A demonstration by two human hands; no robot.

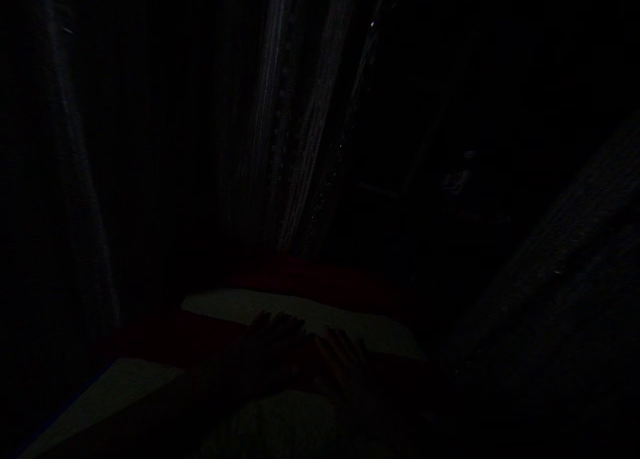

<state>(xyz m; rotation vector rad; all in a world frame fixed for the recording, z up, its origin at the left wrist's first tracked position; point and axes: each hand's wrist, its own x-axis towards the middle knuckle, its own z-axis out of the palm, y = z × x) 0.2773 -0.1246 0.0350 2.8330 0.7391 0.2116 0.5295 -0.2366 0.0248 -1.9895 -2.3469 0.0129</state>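
Observation:
The scene is very dark. My left hand (273, 349) lies flat, its fingers spread and pointing forward, on what looks like cloth with red areas (320, 279) and pale areas (383, 329). Beside it, on the right, my right hand (343, 355) also rests with outstretched fingers. Their fingertips reach the edge of a long pale band. A second pale patch (107, 392) shows near my left forearm. Neither hand appears to hold anything.
Pale upright folds, like hanging curtain fabric (305, 132), rise beyond the cloth, with small glints along one edge. A greyish slanting surface (560, 239) is on the right. Faint shapes (456, 179) behind are too dark to name.

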